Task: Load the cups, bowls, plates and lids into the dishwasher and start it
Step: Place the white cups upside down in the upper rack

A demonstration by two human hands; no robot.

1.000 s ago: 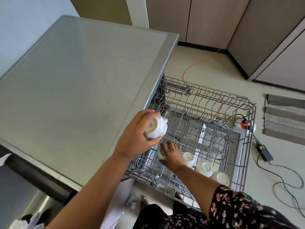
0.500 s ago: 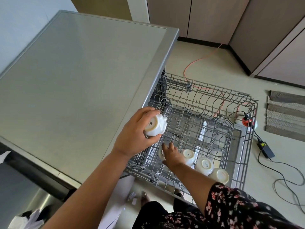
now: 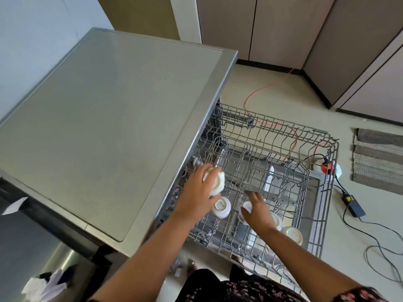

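1. Two hands work over the grey wire dishwasher rack, which is pulled fully out.
2. Left hand: grips a tilted white ceramic cup above the rack's left edge, just beside the grey steel worktop.
3. Right hand: lies over a second white cup in the row along the rack's near edge. Whether its fingers curl round that cup cannot be told.
4. Loaded so far: one upturned white cup directly under the left hand, and two further white cups toward the near right corner.
5. Likely fault: the gripped cup strikes the upturned cup below it or the worktop's steel rim. Cause: little gap on either side. Probable result: chipping.
6. Likely fault: a cup released while tilted rolls between the tines. Cause: not seated mouth-down.
7. Likely fault: the right forearm, crossing the near edge, drags the cups at the near right corner.
8. Open room: tine rows toward the far edge carry no dishes in view, and approach from above is free. The left side is closed by the worktop.
9. Floor beyond the right edge: a black power cable and an orange cable could catch a foot.
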